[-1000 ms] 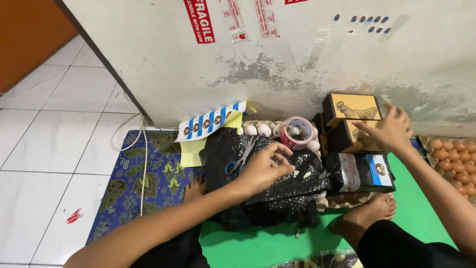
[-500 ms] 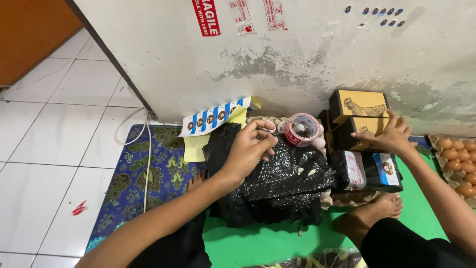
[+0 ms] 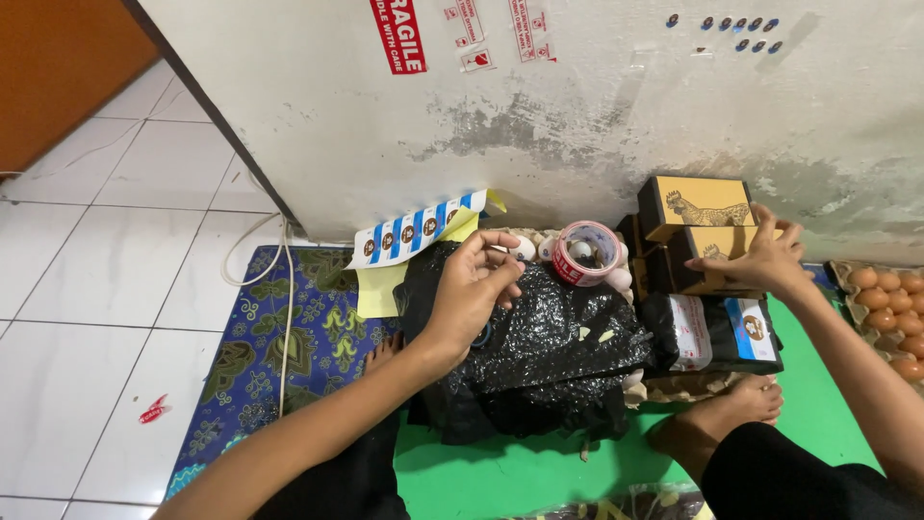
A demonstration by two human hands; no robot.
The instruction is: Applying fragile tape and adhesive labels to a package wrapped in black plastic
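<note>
Left hand [image 3: 472, 289] hovers over the black plastic-wrapped bundle [image 3: 549, 356] on the floor, fingers pinched narrow on something too small to identify. Right hand [image 3: 756, 260] rests spread on the lower yellow-and-black box [image 3: 707, 274], stacked under a second box [image 3: 698, 202]. Tape roll [image 3: 587, 252] sits between bundle and boxes; egg tray [image 3: 890, 308] at far right.

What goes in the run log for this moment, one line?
left hand: over black bag, fingers pinched | right hand: on box | tape roll: between hands, by wall | eggs: far right
</note>
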